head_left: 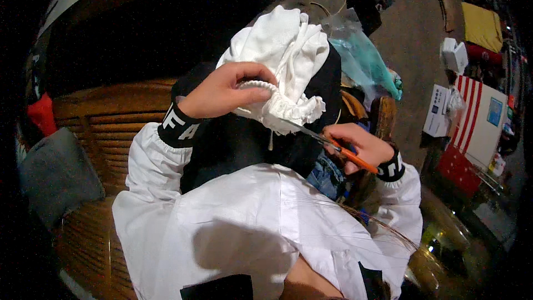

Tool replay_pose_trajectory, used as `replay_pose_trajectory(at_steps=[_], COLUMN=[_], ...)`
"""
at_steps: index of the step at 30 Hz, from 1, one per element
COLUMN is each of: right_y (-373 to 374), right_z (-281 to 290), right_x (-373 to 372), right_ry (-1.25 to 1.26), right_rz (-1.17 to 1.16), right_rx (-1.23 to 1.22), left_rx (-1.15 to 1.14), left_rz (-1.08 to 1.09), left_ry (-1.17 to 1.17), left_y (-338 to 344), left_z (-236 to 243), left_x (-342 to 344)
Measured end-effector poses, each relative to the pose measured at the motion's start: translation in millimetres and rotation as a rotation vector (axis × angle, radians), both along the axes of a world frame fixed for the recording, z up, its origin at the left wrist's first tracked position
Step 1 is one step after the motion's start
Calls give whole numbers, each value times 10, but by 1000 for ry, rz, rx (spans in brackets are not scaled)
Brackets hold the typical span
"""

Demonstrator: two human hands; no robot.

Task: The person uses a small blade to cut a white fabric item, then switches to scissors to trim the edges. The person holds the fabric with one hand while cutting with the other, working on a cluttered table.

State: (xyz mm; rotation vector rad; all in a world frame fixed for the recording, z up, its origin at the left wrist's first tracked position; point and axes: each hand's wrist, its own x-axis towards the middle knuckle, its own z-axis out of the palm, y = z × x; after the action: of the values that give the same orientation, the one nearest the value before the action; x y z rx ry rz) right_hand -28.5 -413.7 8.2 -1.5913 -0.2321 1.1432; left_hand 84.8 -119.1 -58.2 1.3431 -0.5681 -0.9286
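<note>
A bunched white cloth (277, 50) lies over my dark-clad lap, its gathered end toward me. My left hand (227, 90) pinches a twisted white cord (256, 84) at the cloth's gathered neck. In my right hand (358, 143) is a pair of scissors (351, 156) with orange handles. Their metal blades point left and reach to the lower edge of the gathered cloth. Whether the blades have fabric or cord between them I cannot tell. A short thin end (271, 140) hangs below the gather.
A slatted wooden bench (127, 112) with a grey cushion (61, 172) is at my left. To the right, a clear plastic bag with teal contents (361, 50) sits close beside the cloth. Farther right are a white box (437, 110), a red-striped carton (472, 122) and a yellow cloth (482, 26).
</note>
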Motion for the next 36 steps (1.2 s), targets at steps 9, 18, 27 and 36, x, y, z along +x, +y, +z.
replay_pose_trajectory(at_steps=[9, 18, 27, 36], right_y=[328, 531, 154, 614], right_z=[62, 63, 447, -117], right_x=[-378, -612, -875, -1059], right_ry=[-54, -331, -524, 190], right_rz=[-494, -631, -632, -996], right_rx=[343, 569, 1195, 975], left_rx=[-33, -202, -421, 327], left_rz=[1056, 791, -226, 161], left_ry=[-369, -245, -713, -987], left_y=[-237, -1502, -1211, -323], left_z=[-106, -525, 1471, 658], left_x=[-841, -482, 589, 290])
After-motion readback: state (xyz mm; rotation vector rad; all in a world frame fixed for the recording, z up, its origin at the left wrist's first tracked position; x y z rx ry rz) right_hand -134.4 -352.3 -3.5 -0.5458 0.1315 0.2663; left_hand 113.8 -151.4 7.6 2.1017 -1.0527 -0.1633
